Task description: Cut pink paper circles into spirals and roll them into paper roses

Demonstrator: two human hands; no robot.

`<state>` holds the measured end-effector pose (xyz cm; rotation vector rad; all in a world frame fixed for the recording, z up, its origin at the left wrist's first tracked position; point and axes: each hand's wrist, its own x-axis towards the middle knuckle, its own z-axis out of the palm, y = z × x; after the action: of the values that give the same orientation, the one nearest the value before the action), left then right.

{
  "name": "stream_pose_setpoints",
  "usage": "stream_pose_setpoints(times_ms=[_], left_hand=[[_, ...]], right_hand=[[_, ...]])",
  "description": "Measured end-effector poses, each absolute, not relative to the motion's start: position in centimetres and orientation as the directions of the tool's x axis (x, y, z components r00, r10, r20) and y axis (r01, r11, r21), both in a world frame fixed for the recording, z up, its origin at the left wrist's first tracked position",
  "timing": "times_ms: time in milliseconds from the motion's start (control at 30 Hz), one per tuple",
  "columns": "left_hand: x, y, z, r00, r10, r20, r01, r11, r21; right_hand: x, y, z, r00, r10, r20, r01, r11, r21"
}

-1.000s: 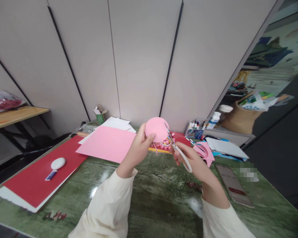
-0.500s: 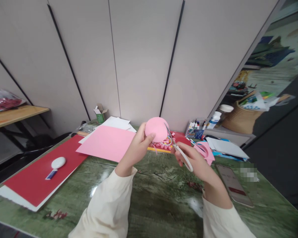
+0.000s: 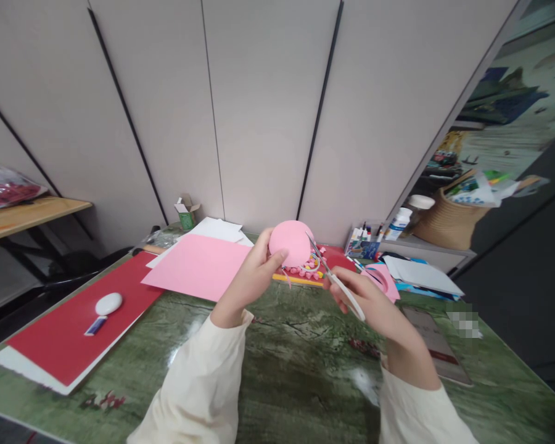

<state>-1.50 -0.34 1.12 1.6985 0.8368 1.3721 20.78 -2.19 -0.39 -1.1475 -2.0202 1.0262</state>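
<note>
Pinched between the thumb and fingers of my left hand [image 3: 259,266] is a round pink paper disc [image 3: 292,242], held up above the table. A thin pink paper strip [image 3: 287,279] hangs beneath it. My right hand [image 3: 355,292] is closed around the white handles of a pair of scissors [image 3: 343,293]. Their blades point up and left, and the tips lie at the disc's right edge; I cannot tell whether they touch it. Behind the disc, small pink and yellow pieces [image 3: 308,269] lie on the table, partly hidden.
A large pink sheet [image 3: 198,265] and a red sheet [image 3: 87,314] with a white oval object [image 3: 109,303] and an eraser [image 3: 95,325] lie left. On the right are a pink paper offcut [image 3: 389,285], white sheets [image 3: 420,275], a phone [image 3: 437,345] and markers [image 3: 363,237].
My right hand and the scissors have shifted slightly right and down. The disc and my left hand have moved only a little, downward and left.
</note>
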Motion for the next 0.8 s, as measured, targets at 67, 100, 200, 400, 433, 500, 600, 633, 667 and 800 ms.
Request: stream_pose_setpoints(times_ms=[67,100,200,400,433,500,600,633,667,800], left_hand=[[-1.2,-0.1,0.9,0.154,0.868,0.472,-0.024,-0.474,0.88],[-0.9,0.0,0.8,0.128,0.872,0.472,-0.05,-0.47,0.881],[-0.1,0.1,0.5,0.063,0.879,0.473,-0.114,-0.465,0.878],[0.3,-0.2,0.5,0.059,0.883,0.466,-0.079,-0.461,0.884],[0.2,-0.2,0.6,0.069,0.883,0.464,-0.065,-0.46,0.885],[0.0,-0.3,0.7,0.087,0.881,0.466,-0.048,-0.463,0.885],[-0.1,-0.5,0.9,0.108,0.876,0.47,-0.039,-0.468,0.883],[-0.1,-0.5,0.9,0.11,0.875,0.471,-0.035,-0.47,0.882],[-0.1,-0.5,1.0,0.11,0.875,0.472,-0.032,-0.472,0.881],[0.0,-0.6,1.0,0.118,0.881,0.458,-0.058,-0.455,0.889]], right_hand=[[20.6,-2.2,-0.5,-0.445,0.886,0.129,0.42,0.334,-0.844],[20.4,-2.2,-0.6,-0.436,0.889,0.141,0.419,0.339,-0.843],[19.9,-2.2,-0.8,-0.41,0.895,0.175,0.414,0.354,-0.839],[19.4,-2.3,-0.7,-0.419,0.889,0.186,0.373,0.355,-0.857],[19.4,-2.3,-0.7,-0.419,0.888,0.191,0.366,0.357,-0.86],[19.4,-2.3,-0.7,-0.417,0.885,0.208,0.353,0.368,-0.86],[19.3,-2.3,-0.8,-0.413,0.882,0.229,0.33,0.379,-0.865],[19.2,-2.3,-0.8,-0.411,0.882,0.232,0.321,0.378,-0.868],[19.2,-2.3,-0.8,-0.409,0.882,0.235,0.313,0.377,-0.872],[19.1,-2.4,-0.8,-0.411,0.88,0.241,0.302,0.38,-0.874]])
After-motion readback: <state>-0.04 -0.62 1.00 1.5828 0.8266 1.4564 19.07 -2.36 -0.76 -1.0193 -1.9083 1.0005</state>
